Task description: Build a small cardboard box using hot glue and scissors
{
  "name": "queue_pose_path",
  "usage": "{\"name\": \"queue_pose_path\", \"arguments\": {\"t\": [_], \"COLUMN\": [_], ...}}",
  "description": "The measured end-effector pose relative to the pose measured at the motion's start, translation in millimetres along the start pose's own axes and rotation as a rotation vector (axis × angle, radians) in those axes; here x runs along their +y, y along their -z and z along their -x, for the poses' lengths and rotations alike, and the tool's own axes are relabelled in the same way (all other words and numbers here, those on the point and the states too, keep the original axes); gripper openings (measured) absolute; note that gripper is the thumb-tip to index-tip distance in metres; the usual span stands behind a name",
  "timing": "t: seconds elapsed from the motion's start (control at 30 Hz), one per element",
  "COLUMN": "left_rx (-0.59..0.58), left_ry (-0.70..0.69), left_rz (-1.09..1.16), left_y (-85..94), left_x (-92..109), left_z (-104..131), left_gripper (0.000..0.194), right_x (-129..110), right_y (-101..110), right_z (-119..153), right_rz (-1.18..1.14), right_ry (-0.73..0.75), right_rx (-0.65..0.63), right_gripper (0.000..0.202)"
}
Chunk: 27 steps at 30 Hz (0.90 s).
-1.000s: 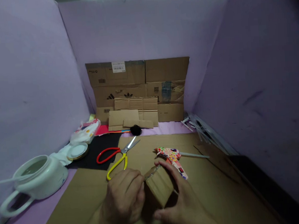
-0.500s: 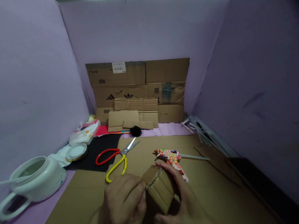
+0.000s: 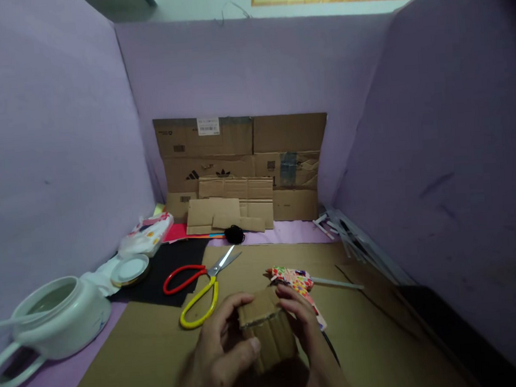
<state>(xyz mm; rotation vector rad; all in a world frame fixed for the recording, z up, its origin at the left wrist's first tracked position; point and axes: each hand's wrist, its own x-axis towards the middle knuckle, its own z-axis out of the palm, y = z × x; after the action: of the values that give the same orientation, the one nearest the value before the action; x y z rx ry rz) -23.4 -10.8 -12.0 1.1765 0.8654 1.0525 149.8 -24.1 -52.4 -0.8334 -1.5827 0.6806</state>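
Observation:
Between my two hands is a small cardboard box (image 3: 272,340), with a rough, pale line along its upper front edge. My left hand (image 3: 225,355) grips its left side, thumb on the front face and fingers at the top. On the other side my right hand (image 3: 310,337) has its fingers against the right edge; its lower part is partly in shadow. Just beyond the box lies a flower-patterned hot glue gun (image 3: 293,278) with a glue stick in its back. Scissors (image 3: 210,273) with one red and one yellow handle lie spread to the left.
A cardboard sheet (image 3: 136,349) covers the work surface. At left stand a white pot (image 3: 64,325) and its lid (image 3: 129,269). Black yarn (image 3: 234,234) lies before leaning cardboard pieces (image 3: 289,132). Glue sticks (image 3: 358,239) are heaped at right, and purple walls surround everything.
My left hand has gone from a pinch at the box's upper edge to a grip around its left side. The box has turned to face me more. The camera view has tilted up slightly.

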Motion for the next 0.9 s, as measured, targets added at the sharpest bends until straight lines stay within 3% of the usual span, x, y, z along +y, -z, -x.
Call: {"name": "queue_pose_path", "arguments": {"t": [0.13, 0.27, 0.5, 0.7, 0.8, 0.9], "left_rx": [-0.077, -0.124, -0.078, 0.013, 0.028, 0.047], "left_ry": [0.057, 0.038, -0.058, 0.027, 0.019, 0.019], "left_rz": [0.019, -0.034, -0.063, -0.021, -0.023, -0.025], "left_y": [3.8, 0.1, -9.1, -7.7, -5.3, -4.8], "left_x": [4.3, 5.9, 14.4, 11.2, 7.3, 7.6], "left_z": [-0.2, 0.1, 0.5, -1.8, -1.3, 0.0], "left_gripper": [0.048, 0.041, 0.033, 0.037, 0.035, 0.033], "right_x": [-16.7, -24.2, -25.1, -28.0, -29.4, -31.2], "right_y": [3.7, 4.9, 5.0, 3.9, 2.2, 1.0], "right_z": [-4.9, -9.6, -9.7, -12.9, -13.9, -13.9], "right_rz": [-0.438, -0.58, -0.499, -0.315, -0.328, -0.381], "right_ry": [-0.38, -0.573, -0.482, -0.419, -0.338, -0.369], "right_rx": [-0.043, -0.021, -0.028, -0.028, -0.054, -0.081], "right_gripper": [0.069, 0.045, 0.027, 0.022, 0.02, 0.019]}}
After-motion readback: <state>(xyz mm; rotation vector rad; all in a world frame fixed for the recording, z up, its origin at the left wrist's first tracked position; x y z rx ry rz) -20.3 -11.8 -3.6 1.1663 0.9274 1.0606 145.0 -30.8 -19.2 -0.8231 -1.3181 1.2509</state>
